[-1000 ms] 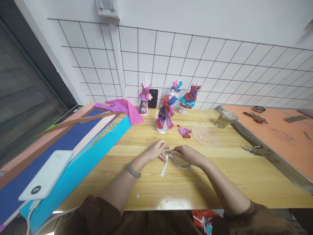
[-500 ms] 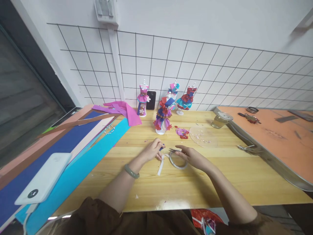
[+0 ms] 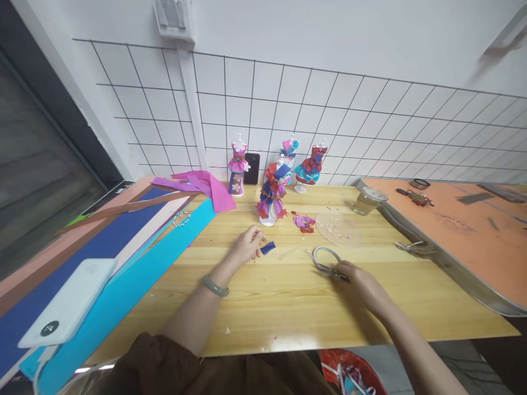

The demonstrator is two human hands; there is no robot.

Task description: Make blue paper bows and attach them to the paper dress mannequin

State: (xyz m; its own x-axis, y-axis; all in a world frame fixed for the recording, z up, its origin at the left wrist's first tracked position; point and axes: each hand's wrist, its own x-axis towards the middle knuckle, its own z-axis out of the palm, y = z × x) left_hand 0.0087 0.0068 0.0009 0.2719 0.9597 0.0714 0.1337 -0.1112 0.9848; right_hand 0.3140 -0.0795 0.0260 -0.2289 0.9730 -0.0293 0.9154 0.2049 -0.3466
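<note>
Over the glossy yellow wooden tabletop (image 3: 247,312), the left hand (image 3: 246,244) has its fingers curled close together, a small dark blue strip (image 3: 268,248) at their tips; whether they pinch it or only touch it, I cannot tell. Well apart from it, the right hand (image 3: 362,282) has its fingers closed on a small dark metal tool (image 3: 330,270), with a pale grey ring (image 3: 315,259) against it, extending past the fingertips. Beyond the hands, a miniature dress form in ruffled red, blue and pink (image 3: 272,193) stands upright. Crumpled pink and red scraps (image 3: 304,222) lie near it, beside a clear round sheet (image 3: 324,236) bearing tiny pale pieces.
</note>
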